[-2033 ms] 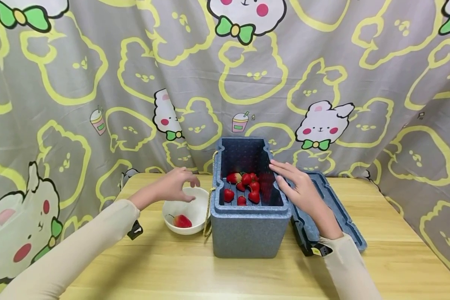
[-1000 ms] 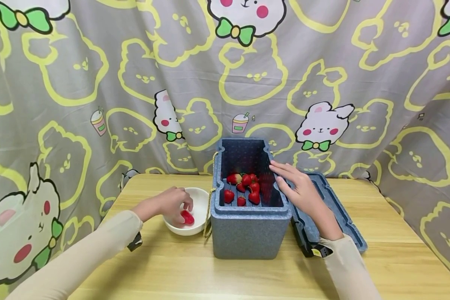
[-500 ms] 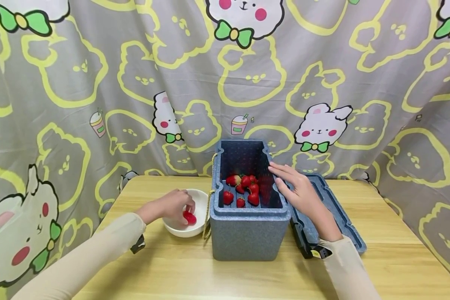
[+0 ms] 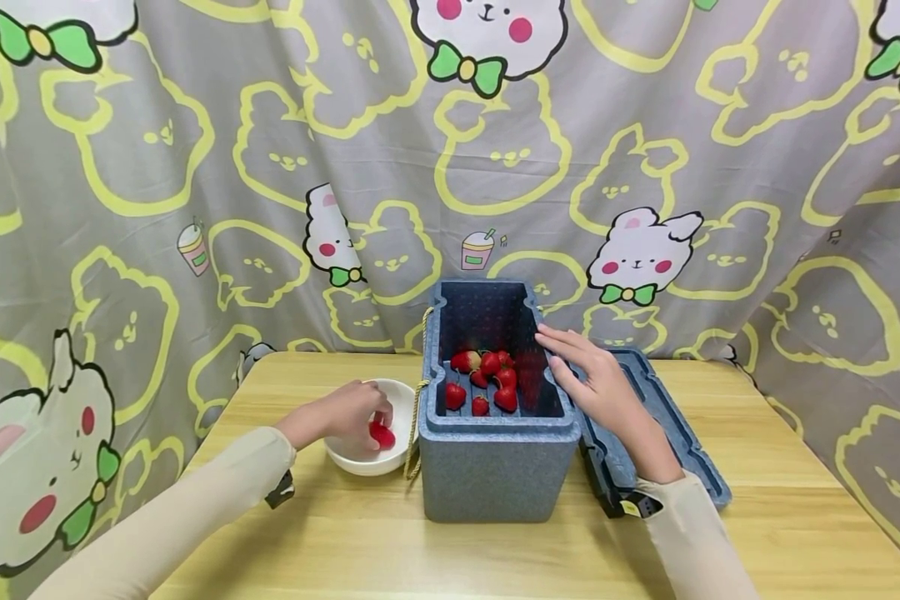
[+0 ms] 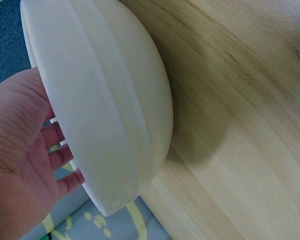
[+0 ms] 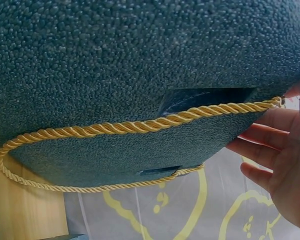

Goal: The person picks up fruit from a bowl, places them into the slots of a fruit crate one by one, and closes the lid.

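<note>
In the head view my left hand point(image 4: 352, 412) reaches into a white bowl point(image 4: 403, 410), its fingers and thumb curled round a red strawberry point(image 4: 382, 434). The left wrist view shows the bowl's outer wall point(image 5: 105, 110) with the fingers passing behind its rim; the strawberry is hidden there. To the bowl's right stands a grey-blue foam box point(image 4: 495, 475), lidless, with several strawberries point(image 4: 489, 363) on its ribbed floor. My right hand point(image 4: 596, 375) rests with extended fingers on the box's right rim. In the right wrist view those fingers lie by the box's upper edge.
The foam lid point(image 4: 667, 417) lies on the wooden table point(image 4: 330, 533) right of the box, partly under my right forearm. A gold rope point(image 6: 115, 128) loops from slots in the box's side. Behind the table hangs a patterned curtain point(image 4: 390, 125).
My left hand has come down from above the bowl and taken hold of the strawberry inside, shifting it slightly right. My right hand has stayed on the box rim.
</note>
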{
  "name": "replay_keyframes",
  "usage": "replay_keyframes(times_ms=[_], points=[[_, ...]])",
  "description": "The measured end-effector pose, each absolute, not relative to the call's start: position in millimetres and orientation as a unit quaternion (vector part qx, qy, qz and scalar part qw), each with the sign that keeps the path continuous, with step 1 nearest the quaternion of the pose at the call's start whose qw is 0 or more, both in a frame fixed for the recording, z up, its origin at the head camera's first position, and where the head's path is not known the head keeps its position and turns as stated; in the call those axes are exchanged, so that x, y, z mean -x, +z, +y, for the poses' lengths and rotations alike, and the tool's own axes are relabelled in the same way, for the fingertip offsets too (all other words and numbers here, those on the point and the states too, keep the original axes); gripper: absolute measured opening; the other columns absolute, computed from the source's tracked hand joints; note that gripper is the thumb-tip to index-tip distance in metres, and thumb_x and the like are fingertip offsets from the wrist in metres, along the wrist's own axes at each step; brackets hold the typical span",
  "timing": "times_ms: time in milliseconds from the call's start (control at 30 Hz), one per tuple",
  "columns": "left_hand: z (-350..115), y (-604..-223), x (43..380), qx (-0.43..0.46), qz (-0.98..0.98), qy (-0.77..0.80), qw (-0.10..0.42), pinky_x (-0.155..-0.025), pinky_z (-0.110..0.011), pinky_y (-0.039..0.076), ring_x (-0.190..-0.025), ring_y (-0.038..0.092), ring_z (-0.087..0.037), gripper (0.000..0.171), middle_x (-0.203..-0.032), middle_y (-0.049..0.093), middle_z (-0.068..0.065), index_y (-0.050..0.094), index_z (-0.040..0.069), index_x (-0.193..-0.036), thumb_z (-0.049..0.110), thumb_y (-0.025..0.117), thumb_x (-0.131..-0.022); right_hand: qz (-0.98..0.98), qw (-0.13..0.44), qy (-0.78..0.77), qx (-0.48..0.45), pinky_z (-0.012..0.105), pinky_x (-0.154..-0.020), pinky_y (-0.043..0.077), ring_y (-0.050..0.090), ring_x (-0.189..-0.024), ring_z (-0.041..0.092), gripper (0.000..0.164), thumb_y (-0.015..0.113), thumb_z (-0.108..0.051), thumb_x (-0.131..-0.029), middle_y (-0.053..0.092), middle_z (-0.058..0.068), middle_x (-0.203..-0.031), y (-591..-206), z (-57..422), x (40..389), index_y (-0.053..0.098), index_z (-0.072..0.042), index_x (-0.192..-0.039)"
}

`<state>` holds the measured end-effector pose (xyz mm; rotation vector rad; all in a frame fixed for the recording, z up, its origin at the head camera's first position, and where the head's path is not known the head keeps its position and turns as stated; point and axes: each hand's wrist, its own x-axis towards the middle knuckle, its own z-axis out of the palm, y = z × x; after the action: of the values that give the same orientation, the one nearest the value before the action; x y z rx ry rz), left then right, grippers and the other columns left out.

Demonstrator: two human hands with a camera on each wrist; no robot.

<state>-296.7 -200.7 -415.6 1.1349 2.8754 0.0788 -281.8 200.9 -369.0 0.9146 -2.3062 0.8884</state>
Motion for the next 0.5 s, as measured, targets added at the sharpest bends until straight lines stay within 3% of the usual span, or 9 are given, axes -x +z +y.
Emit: replay_keyframes(times_ms=[300,500], points=[[-200,-412,300,-0.378,0.924,0.050,-0.001,-0.069,-0.027,0.040,-0.076,0.050,-0.010,0.023,-0.076,0.067,0.006,0.074,0.018,-0.082,0.029,0.089,-0.069,-0.847,0.251,0.327,-0.336,0.036,-0.123,0.030,0.055,-0.136,0.032,0.037,0.059,-0.011,-0.100,0.060,0.008,-0.147,-371,200,283,0.065,-0.009,-0.137],[-201,-401,308,-0.389,0.918,0.063,-0.032,-0.067,-0.026,0.041,-0.075,0.051,-0.011,0.023,-0.077,0.068,0.003,0.075,0.016,-0.083,0.029,0.088,-0.069,-0.848,0.252,0.325,-0.334,0.029,-0.124,0.027,0.055,-0.136,0.031,0.037,0.059,-0.011,-0.100,0.060,0.007,-0.147,-371,200,283,0.065,-0.009,-0.137]])
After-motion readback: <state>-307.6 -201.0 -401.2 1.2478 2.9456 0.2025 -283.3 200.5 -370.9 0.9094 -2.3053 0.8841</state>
